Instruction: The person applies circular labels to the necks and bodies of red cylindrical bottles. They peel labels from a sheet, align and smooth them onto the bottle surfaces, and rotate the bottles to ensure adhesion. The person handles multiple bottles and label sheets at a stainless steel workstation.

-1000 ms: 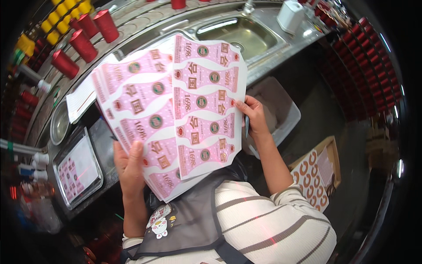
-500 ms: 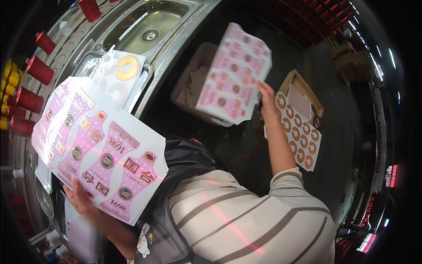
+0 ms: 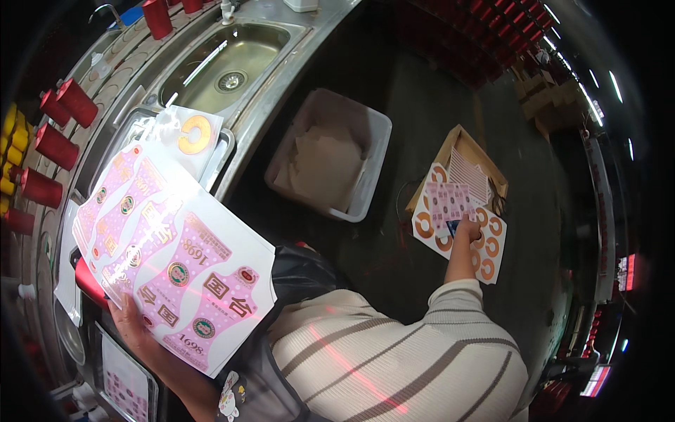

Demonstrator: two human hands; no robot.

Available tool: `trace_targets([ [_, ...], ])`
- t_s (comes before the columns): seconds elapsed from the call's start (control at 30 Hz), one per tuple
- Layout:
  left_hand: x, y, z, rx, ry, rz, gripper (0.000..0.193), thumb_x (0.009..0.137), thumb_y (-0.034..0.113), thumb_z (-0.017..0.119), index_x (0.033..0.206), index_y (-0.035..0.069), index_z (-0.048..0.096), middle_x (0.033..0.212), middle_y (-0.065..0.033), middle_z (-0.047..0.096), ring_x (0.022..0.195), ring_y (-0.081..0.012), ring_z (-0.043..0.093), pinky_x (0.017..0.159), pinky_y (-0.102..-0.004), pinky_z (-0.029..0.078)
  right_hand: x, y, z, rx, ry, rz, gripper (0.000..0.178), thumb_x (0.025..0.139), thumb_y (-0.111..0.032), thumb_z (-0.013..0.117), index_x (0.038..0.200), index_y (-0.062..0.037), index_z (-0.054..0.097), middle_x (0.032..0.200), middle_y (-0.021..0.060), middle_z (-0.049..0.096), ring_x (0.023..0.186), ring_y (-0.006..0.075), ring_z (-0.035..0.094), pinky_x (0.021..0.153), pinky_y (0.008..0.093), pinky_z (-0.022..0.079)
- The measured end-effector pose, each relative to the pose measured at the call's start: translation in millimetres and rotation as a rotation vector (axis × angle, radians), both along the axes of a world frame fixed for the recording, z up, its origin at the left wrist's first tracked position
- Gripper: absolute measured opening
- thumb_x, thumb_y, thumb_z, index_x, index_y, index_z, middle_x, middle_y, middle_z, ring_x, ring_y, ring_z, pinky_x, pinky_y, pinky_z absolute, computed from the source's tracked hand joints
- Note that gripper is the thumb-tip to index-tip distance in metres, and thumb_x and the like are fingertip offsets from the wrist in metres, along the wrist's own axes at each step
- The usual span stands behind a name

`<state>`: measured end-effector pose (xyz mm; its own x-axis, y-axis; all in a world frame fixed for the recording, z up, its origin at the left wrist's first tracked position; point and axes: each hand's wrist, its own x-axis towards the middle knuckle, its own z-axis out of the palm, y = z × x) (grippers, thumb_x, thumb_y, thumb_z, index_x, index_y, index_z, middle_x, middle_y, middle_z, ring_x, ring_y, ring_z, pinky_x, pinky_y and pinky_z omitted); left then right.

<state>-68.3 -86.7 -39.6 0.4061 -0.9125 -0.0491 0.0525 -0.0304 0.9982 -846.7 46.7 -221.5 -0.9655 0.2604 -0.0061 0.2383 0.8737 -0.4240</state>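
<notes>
My left hand (image 3: pixel 131 325) is closed on the lower edge of a large white sheet (image 3: pixel 242 232), printed with pink bottle-shaped labels, over the metal counter. Low on the right, my right hand (image 3: pixel 467 229) pinches the near edge of a smaller-looking pink printed sheet (image 3: pixel 447 199). That sheet lies over a white sheet of gold C-shaped rings (image 3: pixel 486 266), across an open cardboard box (image 3: pixel 457 141). A small dark blue patch shows beside my right fingers; I cannot tell what it is.
A white plastic bin (image 3: pixel 380 155) with brown card inside stands between counter and box. A steel sink (image 3: pixel 204 77) is set in the counter, where a clear sheet with a gold ring (image 3: pixel 193 135) lies. Several red cylinders (image 3: pixel 56 146) line the far left. Another pink printed sheet (image 3: pixel 125 383) lies at lower left.
My right hand has carried the pink sheet from above the bin, down and right, onto the ring sheet. The bin is now uncovered. My left hand still holds the large sheet.
</notes>
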Motion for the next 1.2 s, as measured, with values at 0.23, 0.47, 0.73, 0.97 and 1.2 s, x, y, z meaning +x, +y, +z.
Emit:
trace_targets([
  [0.23,-76,2,43,-0.241,0.301,0.039,0.039,0.102,0.01,0.053,0.138,-0.002,0.043,0.122,-0.0146,0.061,0.106,-0.0189,0.063,0.091,-0.0317,0.051,233,-183,102,-0.805,-0.406,1.454,0.034,0.094,-0.018,0.07,0.125,-0.0038,0.067,0.111,0.0038,0.07,0.098,0.0131,0.064,0.09,0.0292,0.05],
  [0.47,-121,-22,30,-0.557,0.325,0.146,0.05,0.105,0.013,0.049,0.151,0.005,0.031,0.136,-0.0116,0.051,0.119,-0.0193,0.052,0.101,-0.0353,0.042,490,-180,198,-1.076,-1.58,1.584,0.047,0.095,-0.039,0.07,0.121,-0.0016,0.057,0.094,0.0019,0.065,0.061,0.0045,0.056,0.048,0.0196,0.043],
  [0.73,-90,-17,44,-0.326,0.277,-0.329,0.072,0.099,0.017,0.06,0.156,0.005,0.018,0.143,-0.0175,0.048,0.131,-0.0263,0.049,0.109,-0.0372,0.038,477,-245,218,-1.038,-1.244,1.566,0.026,0.092,-0.015,0.072,0.112,-0.0006,0.065,0.088,0.0055,0.069,0.05,0.0063,0.057,0.036,0.0201,0.04],
  [0.97,-45,21,52,-0.345,0.222,-0.078,0.076,0.096,0.017,0.06,0.154,-0.001,0.014,0.143,-0.0328,0.048,0.132,-0.0403,0.053,0.112,-0.0477,0.041,321,-448,194,-1.168,-0.168,1.624,0.03,0.087,-0.011,0.075,0.113,0.0039,0.069,0.099,0.01,0.074,0.082,0.0153,0.069,0.073,0.0306,0.054],
  [1.2,29,75,42,-0.307,-0.012,0.406,0.063,0.102,0.027,0.051,0.149,-0.004,0.023,0.14,-0.032,0.051,0.127,-0.0382,0.058,0.109,-0.0432,0.047,280,-576,219,-0.193,-0.48,1.999,0.044,0.074,-0.015,0.083,0.111,0.0048,0.072,0.104,0.0117,0.075,0.089,0.0192,0.069,0.084,0.0354,0.053],
])
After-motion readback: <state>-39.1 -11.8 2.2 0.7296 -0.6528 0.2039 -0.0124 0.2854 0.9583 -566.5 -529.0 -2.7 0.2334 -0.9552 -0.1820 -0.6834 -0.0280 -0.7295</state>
